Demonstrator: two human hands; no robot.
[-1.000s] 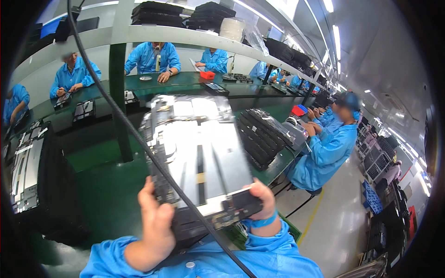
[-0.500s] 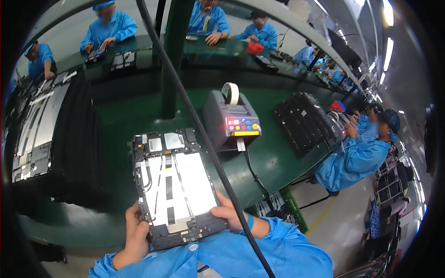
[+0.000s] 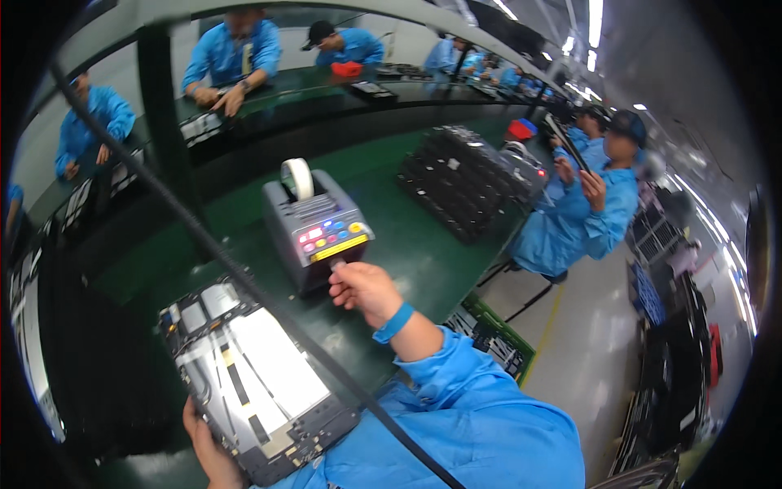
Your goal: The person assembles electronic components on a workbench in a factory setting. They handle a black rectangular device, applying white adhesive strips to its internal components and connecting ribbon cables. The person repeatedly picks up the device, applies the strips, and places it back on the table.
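Observation:
My left hand (image 3: 210, 450) grips the lower left edge of an opened tablet (image 3: 273, 363), its silvery inside facing up. The tablet lies tilted at the green table's near edge, against my blue sleeve and smock. My right hand (image 3: 368, 292), with a blue band at the wrist, is at the front of a grey tape dispenser (image 3: 289, 232). Thumb and forefinger pinch the short end of a tape strip (image 3: 336, 264) at the outlet. A pale tape roll (image 3: 298, 179) sits on top of the dispenser.
A black cable (image 3: 183, 213) crosses the view in front of the tablet. Stacked dark tablet parts (image 3: 456, 183) stand beyond the dispenser, and another stack (image 3: 28, 326) is at far left. A green crate (image 3: 497, 342) sits below the table's right edge. A co-worker (image 3: 599, 196) holds a panel at right.
My right hand has let go of the tablet and reached up to the tape outlet, closing on the strip. The tablet has tilted, held by my left hand. The view has swung right.

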